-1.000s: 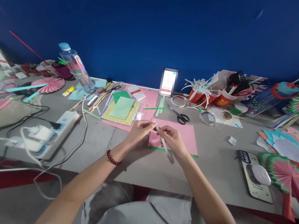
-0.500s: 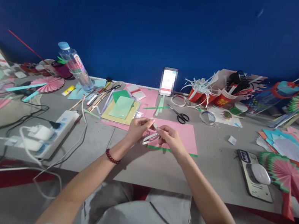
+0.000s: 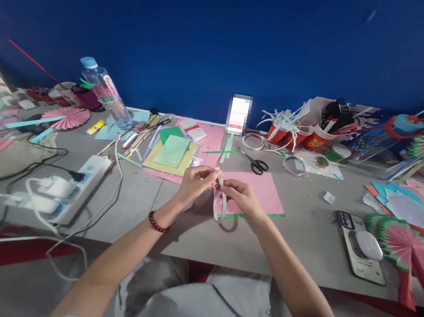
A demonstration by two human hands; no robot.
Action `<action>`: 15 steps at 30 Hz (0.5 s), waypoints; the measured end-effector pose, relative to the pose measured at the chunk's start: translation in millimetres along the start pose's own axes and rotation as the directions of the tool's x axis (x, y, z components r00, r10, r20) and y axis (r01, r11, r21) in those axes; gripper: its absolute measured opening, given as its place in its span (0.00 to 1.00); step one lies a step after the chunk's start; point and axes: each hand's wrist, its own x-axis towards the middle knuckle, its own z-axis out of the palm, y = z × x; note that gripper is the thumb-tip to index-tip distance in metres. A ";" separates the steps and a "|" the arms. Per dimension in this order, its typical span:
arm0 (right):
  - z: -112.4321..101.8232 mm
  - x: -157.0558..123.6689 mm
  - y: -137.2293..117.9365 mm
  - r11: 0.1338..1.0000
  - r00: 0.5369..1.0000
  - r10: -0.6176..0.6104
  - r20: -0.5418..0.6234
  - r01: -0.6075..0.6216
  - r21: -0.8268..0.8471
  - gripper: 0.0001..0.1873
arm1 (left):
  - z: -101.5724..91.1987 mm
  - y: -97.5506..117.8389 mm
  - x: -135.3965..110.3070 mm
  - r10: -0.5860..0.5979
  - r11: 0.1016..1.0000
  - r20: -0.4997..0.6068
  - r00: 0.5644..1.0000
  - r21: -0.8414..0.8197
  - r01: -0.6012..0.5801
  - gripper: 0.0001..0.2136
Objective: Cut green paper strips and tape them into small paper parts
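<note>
My left hand [image 3: 196,182] and my right hand [image 3: 241,196] meet above the grey table, both pinching a thin white paper strip [image 3: 220,204] at its top. The strip hangs down from the fingertips as a narrow loop. Under the hands lies a pink paper sheet [image 3: 266,190] with a green edge. A dark red bead bracelet sits on my left wrist. Black scissors [image 3: 254,163] lie just beyond the pink sheet.
A white power strip [image 3: 81,179] with plugs and cables lies at the left. Stacked coloured papers [image 3: 171,154], a tilted water bottle [image 3: 104,91] and red cups [image 3: 302,136] stand further back. A phone with a white mouse [image 3: 362,248] and pink folded fans [image 3: 406,244] lie right.
The white strip went from a straight piece to a sideways loop, and now hangs down as a vertical loop. The pink sheet has turned slightly. Both hands stayed pinched together.
</note>
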 end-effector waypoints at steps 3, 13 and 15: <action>-1.1 0.2 0.3 1.000 1.000 0.015 -0.002 -0.015 -0.012 0.14 | -0.5 0.4 1.0 -0.004 1.000 -0.010 1.000 -0.013 0.004 0.13; 0.6 -5.4 -1.1 0.988 0.997 -0.074 -0.010 0.072 -0.136 0.17 | -4.2 1.0 -1.1 0.010 1.000 0.007 1.000 -0.030 -0.009 0.14; 1.1 -6.2 -1.0 0.984 0.996 -0.090 -0.007 0.088 -0.154 0.17 | -4.1 1.2 -1.0 -0.003 0.999 0.000 1.000 -0.033 0.003 0.14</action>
